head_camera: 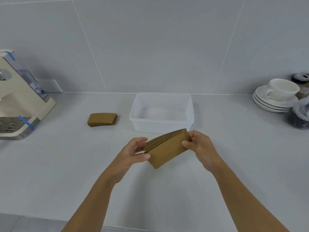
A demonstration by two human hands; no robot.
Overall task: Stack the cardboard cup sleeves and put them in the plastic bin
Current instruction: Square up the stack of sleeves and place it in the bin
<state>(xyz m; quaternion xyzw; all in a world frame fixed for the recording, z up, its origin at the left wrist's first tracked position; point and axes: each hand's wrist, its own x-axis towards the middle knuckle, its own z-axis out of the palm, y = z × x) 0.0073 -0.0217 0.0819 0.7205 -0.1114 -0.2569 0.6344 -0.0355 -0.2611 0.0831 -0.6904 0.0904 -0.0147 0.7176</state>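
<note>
I hold a stack of several flat brown cardboard cup sleeves (167,148) on edge above the counter, tilted up to the right. My left hand (133,152) pinches its left end and my right hand (199,144) pinches its right end. Just behind the stack stands the clear plastic bin (133,118), with nothing visible inside it. A second small pile of brown sleeves (102,119) lies flat on the counter to the left of the bin, apart from both hands.
A cream coffee machine (18,101) stands at the far left. At the far right are stacked white saucers (270,104) with a white cup (280,91) on top, and a dark bagged object (301,116). The grey counter's front edge (50,218) runs along the bottom.
</note>
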